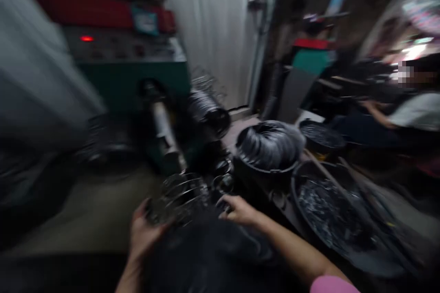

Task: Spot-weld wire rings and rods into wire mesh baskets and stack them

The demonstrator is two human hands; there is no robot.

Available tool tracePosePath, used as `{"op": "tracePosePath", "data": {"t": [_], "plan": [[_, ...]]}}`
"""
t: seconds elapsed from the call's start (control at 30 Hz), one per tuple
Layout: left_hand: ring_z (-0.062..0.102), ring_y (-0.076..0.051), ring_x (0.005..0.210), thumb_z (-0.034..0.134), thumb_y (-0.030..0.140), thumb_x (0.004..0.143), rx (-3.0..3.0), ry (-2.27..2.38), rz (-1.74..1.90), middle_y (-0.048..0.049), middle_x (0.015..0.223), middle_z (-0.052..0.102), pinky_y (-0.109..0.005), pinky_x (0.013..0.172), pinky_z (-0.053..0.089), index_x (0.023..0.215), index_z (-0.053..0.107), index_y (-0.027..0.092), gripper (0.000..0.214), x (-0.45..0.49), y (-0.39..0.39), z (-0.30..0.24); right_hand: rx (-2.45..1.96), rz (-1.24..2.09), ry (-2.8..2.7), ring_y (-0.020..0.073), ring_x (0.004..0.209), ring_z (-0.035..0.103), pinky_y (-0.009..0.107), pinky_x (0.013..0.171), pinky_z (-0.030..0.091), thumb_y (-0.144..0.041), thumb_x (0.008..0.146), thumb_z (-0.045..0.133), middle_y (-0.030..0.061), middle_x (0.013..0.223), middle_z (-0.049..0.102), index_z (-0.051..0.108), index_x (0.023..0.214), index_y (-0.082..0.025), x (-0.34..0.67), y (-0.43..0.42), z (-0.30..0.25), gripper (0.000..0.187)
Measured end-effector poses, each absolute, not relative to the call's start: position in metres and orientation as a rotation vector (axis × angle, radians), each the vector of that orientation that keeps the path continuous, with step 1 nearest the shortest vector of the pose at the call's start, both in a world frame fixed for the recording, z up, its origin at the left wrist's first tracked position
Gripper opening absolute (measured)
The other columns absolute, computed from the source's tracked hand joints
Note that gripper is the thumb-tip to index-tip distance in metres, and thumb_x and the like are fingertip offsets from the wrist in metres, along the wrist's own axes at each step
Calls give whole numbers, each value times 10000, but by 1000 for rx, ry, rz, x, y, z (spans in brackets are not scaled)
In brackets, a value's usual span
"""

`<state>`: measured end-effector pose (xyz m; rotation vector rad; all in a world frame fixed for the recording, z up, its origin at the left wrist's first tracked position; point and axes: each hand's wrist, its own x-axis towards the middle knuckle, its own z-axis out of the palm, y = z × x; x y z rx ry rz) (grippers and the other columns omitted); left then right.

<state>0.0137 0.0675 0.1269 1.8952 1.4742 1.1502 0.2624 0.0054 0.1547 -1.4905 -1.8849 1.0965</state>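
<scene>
The view is blurred by motion. My left hand (142, 233) grips the near left edge of a wire reel cage (182, 197) low in the middle. My right hand (239, 210), with a pink sleeve at the elbow, rests on the cage's right side, fingers curled over dark wire. A dark mass (213, 252), which I cannot make out, lies under both hands.
A green and red machine (130, 64) with a lit red lamp stands at the left, a spindle (165, 132) sticking out. Dark tubs hold coiled wire (270, 144) and small dark pieces (326, 210). Another person (409, 110) sits at the right.
</scene>
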Motion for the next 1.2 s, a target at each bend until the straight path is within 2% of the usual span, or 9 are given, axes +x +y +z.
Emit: {"op": "tracePosePath", "data": {"t": [0.07, 0.13, 0.23, 0.33, 0.43, 0.57, 0.67, 0.77, 1.2], "plan": [[472, -319, 1117, 786, 367, 557, 1938, 1643, 1096, -112, 1192, 498, -518, 915, 450, 1221, 471, 180, 758, -9, 43, 134, -1424, 1219, -1959, 113, 687, 564, 192, 613, 425, -131, 628, 697, -36, 780, 641, 625, 937, -182, 251, 20, 179, 321], [440, -328, 1149, 784, 296, 478, 2072, 1741, 969, -117, 1193, 484, -494, 964, 419, 1237, 457, 174, 835, -8, 32, 146, -1404, 1257, -2059, 111, 672, 542, 191, 599, 404, -120, 596, 706, -42, 749, 615, 606, 877, -169, 236, 32, 192, 303], [433, -320, 1151, 735, 288, 525, 2226, 1820, 817, -127, 1188, 488, -475, 975, 393, 1248, 433, 172, 792, 13, 31, 165, -1457, 1108, -2127, 126, 684, 544, 194, 585, 384, -115, 588, 691, -24, 752, 614, 578, 806, -164, 214, 39, 198, 250], [430, -318, 1145, 728, 317, 547, 2256, 1823, 781, -126, 1187, 494, -473, 976, 371, 1255, 407, 191, 788, 31, 32, 177, -1529, 824, -2086, 137, 674, 561, 201, 579, 378, -99, 655, 609, -7, 732, 625, 571, 795, -178, 200, 39, 191, 165], [424, -322, 1141, 723, 290, 528, 2229, 1790, 763, -125, 1183, 489, -476, 1000, 340, 1253, 401, 189, 800, 37, 33, 179, -1487, 660, -2085, 146, 700, 595, 212, 630, 414, -69, 689, 556, 2, 754, 654, 600, 822, -199, 198, 36, 179, 192], [425, -314, 1149, 716, 250, 494, 2112, 1725, 782, -112, 1185, 472, -439, 993, 369, 1259, 396, 198, 831, 37, 36, 176, -1240, 737, -2226, 161, 847, 632, 244, 757, 466, -69, 760, 518, 55, 903, 682, 649, 925, -173, 208, 36, 172, 235], [429, -298, 1155, 712, 252, 499, 2038, 1711, 761, -116, 1204, 464, -414, 998, 379, 1266, 394, 174, 834, 35, 39, 175, -1139, 765, -2356, 176, 888, 633, 270, 784, 482, -127, 820, 513, 87, 959, 670, 654, 1019, -152, 217, 40, 176, 244], [429, -296, 1165, 719, 265, 504, 2007, 1710, 744, -114, 1222, 460, -412, 997, 385, 1272, 394, 178, 838, 34, 44, 174, -1076, 746, -2429, 180, 933, 625, 271, 809, 483, -159, 803, 579, 87, 1016, 657, 640, 1076, -164, 221, 46, 179, 279], [442, -304, 1172, 722, 265, 499, 2035, 1665, 722, -117, 1223, 475, -421, 1002, 392, 1260, 406, 162, 831, 24, 69, 172, -948, 698, -2445, 164, 820, 650, 246, 738, 494, -101, 771, 609, 62, 883, 685, 680, 955, -173, 212, 76, 166, 210]]}}
